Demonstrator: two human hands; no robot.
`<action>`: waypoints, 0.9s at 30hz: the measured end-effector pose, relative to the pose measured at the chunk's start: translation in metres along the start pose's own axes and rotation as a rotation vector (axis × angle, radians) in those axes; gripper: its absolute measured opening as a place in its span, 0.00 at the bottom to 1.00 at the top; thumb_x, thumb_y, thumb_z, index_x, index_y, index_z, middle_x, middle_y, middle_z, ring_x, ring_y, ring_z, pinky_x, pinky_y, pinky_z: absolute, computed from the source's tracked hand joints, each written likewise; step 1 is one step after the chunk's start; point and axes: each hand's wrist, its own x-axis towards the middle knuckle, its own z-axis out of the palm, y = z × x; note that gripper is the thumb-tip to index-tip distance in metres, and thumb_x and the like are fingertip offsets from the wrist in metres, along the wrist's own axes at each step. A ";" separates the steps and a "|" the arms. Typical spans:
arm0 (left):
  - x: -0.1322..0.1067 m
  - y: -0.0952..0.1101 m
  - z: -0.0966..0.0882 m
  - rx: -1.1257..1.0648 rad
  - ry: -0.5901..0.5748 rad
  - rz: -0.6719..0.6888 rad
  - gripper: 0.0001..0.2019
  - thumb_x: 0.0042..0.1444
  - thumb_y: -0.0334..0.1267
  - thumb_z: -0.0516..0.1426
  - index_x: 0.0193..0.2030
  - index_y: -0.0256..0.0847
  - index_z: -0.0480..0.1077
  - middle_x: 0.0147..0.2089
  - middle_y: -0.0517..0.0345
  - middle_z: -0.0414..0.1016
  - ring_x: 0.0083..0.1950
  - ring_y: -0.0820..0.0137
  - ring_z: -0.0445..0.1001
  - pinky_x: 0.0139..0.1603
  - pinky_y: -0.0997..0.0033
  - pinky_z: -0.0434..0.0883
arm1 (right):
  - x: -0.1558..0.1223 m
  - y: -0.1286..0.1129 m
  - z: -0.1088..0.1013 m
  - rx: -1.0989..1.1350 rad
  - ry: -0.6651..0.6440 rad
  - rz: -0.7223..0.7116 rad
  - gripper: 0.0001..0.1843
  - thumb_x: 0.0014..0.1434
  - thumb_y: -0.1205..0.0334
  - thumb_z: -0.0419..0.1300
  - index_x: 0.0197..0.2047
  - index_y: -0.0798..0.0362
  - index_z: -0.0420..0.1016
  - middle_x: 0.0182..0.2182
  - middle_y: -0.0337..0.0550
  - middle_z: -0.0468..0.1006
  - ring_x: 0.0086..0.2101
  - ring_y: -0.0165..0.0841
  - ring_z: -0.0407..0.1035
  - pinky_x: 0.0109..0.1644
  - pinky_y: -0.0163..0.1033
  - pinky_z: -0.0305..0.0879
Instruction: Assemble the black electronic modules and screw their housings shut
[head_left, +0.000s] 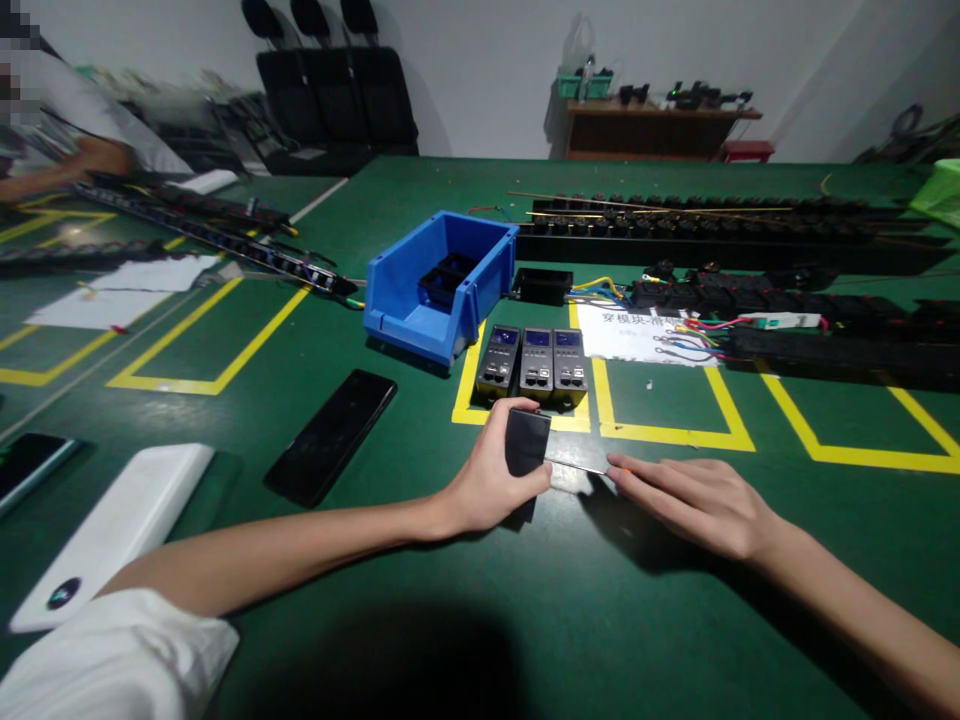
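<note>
My left hand [487,475] is wrapped around a small black box-shaped module [529,445], held on edge above the table. From the right, my right hand [697,500] pinches a thin screwdriver [577,465]; a bit of orange shows at the fingertips, and the rest of the handle is hidden. The metal shaft points left and its tip meets the module's side. Just beyond my left hand, three grey modules with small blue screens [536,360] stand side by side inside a yellow taped outline.
A blue bin [427,290] with black parts stands behind. Black power strips [787,300] with loose wires lie at the right, beside a printed paper [637,335]. A black phone [330,440] and a white power bank [112,530] lie left. Another person's arm [82,165] is at far left.
</note>
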 end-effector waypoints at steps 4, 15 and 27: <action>0.001 -0.002 0.000 -0.039 0.001 -0.019 0.28 0.50 0.32 0.61 0.57 0.43 0.57 0.47 0.53 0.68 0.46 0.63 0.71 0.53 0.58 0.68 | 0.013 -0.020 0.003 0.385 0.270 0.312 0.15 0.62 0.54 0.57 0.46 0.50 0.80 0.44 0.51 0.82 0.40 0.42 0.79 0.39 0.43 0.77; 0.004 -0.003 -0.002 -0.060 0.013 0.067 0.25 0.52 0.32 0.59 0.57 0.46 0.61 0.56 0.51 0.63 0.52 0.61 0.70 0.56 0.57 0.69 | 0.029 -0.015 -0.002 1.087 0.038 0.989 0.24 0.61 0.46 0.55 0.38 0.61 0.78 0.21 0.48 0.79 0.13 0.27 0.65 0.14 0.30 0.57; 0.008 -0.001 -0.004 0.005 -0.006 0.096 0.24 0.50 0.28 0.58 0.55 0.43 0.64 0.54 0.51 0.65 0.56 0.58 0.67 0.59 0.56 0.65 | 0.019 -0.011 -0.009 0.555 0.029 0.703 0.15 0.59 0.50 0.60 0.34 0.53 0.79 0.22 0.40 0.76 0.21 0.29 0.67 0.22 0.32 0.59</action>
